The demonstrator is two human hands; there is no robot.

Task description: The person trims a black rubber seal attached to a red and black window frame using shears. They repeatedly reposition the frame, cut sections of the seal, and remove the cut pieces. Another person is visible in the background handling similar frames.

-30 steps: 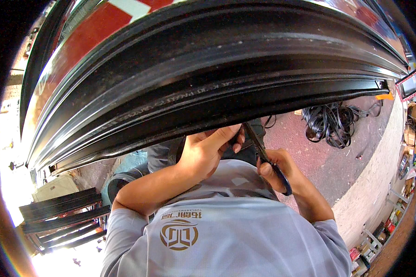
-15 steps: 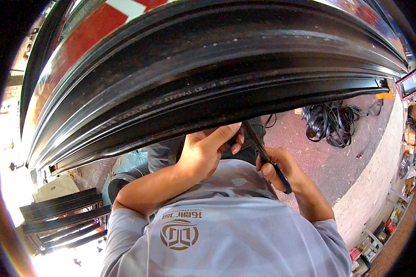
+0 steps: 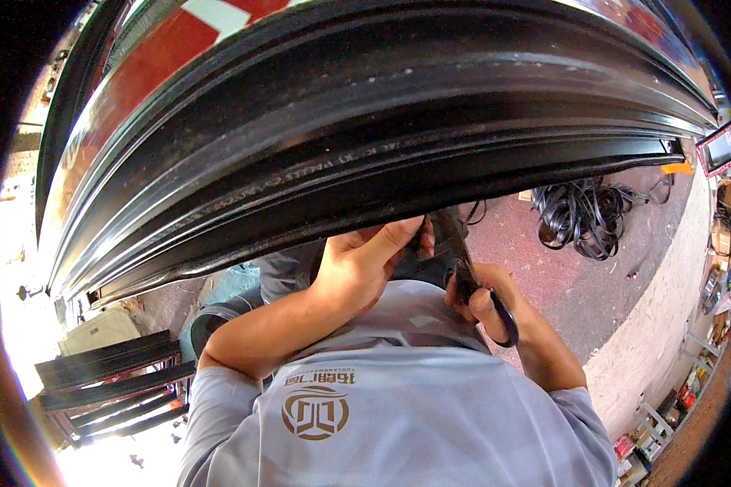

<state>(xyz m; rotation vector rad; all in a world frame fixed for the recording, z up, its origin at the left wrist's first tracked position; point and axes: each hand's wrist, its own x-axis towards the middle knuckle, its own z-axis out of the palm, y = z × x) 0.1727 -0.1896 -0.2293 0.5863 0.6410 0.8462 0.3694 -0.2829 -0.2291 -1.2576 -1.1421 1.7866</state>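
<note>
Scissors (image 3: 458,250) just R of L hand (image 3: 361,264) pinching dark strip (image 3: 421,233); R hand (image 3: 502,284) fingers curled arnd handles. Blade slip cld nick L hand.

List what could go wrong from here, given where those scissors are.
1. The scissors in the right hand point up close beside the left hand, so a slip might nick a finger.
2. Their tips are by the lower edge of the black profile, so a stray move could scratch it.
3. A loose heap of black strip lies on the floor nearby and might catch a foot.
</note>
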